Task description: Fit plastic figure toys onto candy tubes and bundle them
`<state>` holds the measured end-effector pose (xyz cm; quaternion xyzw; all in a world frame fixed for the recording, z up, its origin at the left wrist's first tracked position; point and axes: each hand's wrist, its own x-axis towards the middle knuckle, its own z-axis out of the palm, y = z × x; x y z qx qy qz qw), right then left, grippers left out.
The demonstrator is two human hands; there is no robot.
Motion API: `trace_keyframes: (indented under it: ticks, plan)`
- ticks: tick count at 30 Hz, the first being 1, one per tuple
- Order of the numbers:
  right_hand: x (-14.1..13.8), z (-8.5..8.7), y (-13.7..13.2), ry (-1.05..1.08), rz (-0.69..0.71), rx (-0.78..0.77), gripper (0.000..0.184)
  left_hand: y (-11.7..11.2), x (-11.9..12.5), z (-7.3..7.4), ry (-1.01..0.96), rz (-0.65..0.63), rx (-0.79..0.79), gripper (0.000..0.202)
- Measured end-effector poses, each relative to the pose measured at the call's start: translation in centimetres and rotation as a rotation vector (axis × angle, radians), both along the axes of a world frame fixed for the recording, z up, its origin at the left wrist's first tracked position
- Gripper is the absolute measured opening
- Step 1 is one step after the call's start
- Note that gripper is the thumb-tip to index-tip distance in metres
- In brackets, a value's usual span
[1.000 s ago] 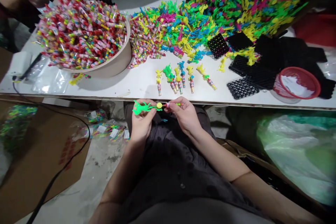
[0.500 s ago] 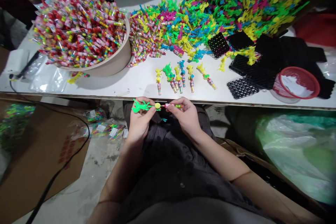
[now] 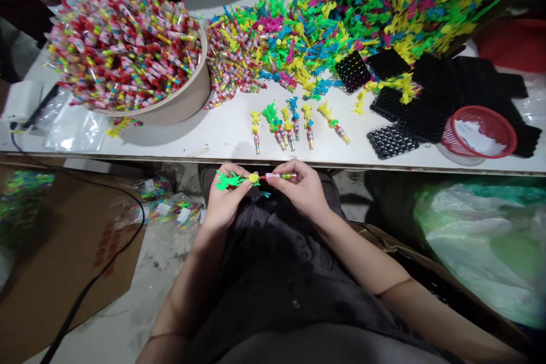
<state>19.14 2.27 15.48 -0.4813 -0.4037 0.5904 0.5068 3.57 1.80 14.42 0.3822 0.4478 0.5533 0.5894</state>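
Note:
Over my lap, just before the table edge, my left hand [image 3: 228,193] pinches a green plastic toy figure [image 3: 228,180] with a round yellow piece [image 3: 253,178] at its right end. My right hand [image 3: 301,187] grips a small clear tube of coloured candy [image 3: 284,175], its red tip pointing left at the yellow piece. Tip and yellow piece meet or nearly meet; I cannot tell which. On the table beyond lie several figures joined to candy tubes, among them a yellow one [image 3: 256,131] at the left and another yellow one [image 3: 334,122] at the right.
A beige tub [image 3: 187,99] heaped with candy tubes stands at the left of the white table [image 3: 226,142]. Loose coloured figures [image 3: 294,40] spread behind. Black plastic trays [image 3: 392,141] and a red basket [image 3: 482,131] sit at the right. A black cable [image 3: 106,182] hangs at the left.
Both hands stay almost in place, with the figure and the tube shifting slightly downward in view. The camera view has moved a little.

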Motion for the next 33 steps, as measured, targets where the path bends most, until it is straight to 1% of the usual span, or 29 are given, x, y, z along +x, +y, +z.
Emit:
trace_keyframes:
  ticks: [3,5,8,10,11,14,17,19,21,23,25,26,27,28,30,31,32,33]
  plan:
    - [0.2,-0.1,0.1,0.022,0.045,-0.008,0.026,-0.1,-0.2,-0.1,-0.036,-0.048,0.01,0.024]
    - [0.3,-0.2,0.2,0.023,0.048,-0.005,0.026,-0.1,-0.2,-0.2,-0.048,-0.046,0.02,0.024]
    - [0.3,-0.6,0.1,0.001,0.076,0.028,0.024,0.1,0.0,-0.4,-0.051,-0.022,0.031,0.025]
    - [0.0,-0.9,0.0,0.007,0.103,0.077,0.022,0.3,0.5,-0.3,-0.08,0.021,0.028,0.03]
    - [-0.3,-1.1,-0.1,0.014,0.095,0.107,0.021,0.4,0.9,-0.2,-0.107,0.048,0.02,0.034]
    - [-1.1,-1.5,-0.6,0.013,-0.032,0.185,0.018,0.5,2.0,0.2,-0.21,0.091,-0.022,0.048]
    - [-1.8,-1.8,-0.9,-0.022,-0.14,0.208,0.017,0.2,3.0,0.3,-0.252,0.034,-0.079,0.049]
    - [-2.1,-1.9,-1.0,-0.094,-0.158,0.196,0.014,-0.2,3.4,-0.1,-0.203,-0.022,-0.148,0.044]
    - [-2.2,-2.2,-0.7,-0.212,-0.124,0.22,0.009,-0.2,3.4,-0.9,-0.096,-0.055,-0.225,0.036]
    - [-1.6,-2.6,0.1,-0.351,-0.026,0.317,0.007,0.7,2.7,-1.8,0.047,-0.05,-0.234,0.032]
    - [0.1,-3.0,1.5,-0.513,0.041,0.447,0.014,2.5,1.3,-2.6,0.237,-0.027,-0.173,0.033]
    - [1.4,-3.3,2.4,-0.61,0.025,0.489,0.016,3.7,0.4,-3.0,0.363,-0.015,-0.119,0.033]
    - [3.0,-3.7,3.4,-0.72,-0.025,0.506,0.017,5.0,-0.5,-3.2,0.518,-0.006,-0.053,0.032]
    - [4.7,-4.2,4.4,-0.831,-0.11,0.492,0.018,6.2,-1.4,-3.5,0.696,0.011,0.02,0.031]
    - [8.3,-5.5,6.4,-1.06,-0.255,0.401,0.028,8.4,-2.7,-4.1,1.063,0.057,0.133,0.032]
    - [9.8,-6.2,7.2,-1.17,-0.296,0.328,0.036,9.2,-3.0,-4.5,1.22,0.08,0.155,0.032]
    - [11.1,-7.0,7.8,-1.255,-0.309,0.258,0.043,9.8,-3.1,-4.8,1.344,0.099,0.153,0.033]
    - [12.0,-7.8,8.3,-1.325,-0.3,0.202,0.045,10.2,-3.0,-5.2,1.431,0.113,0.137,0.033]
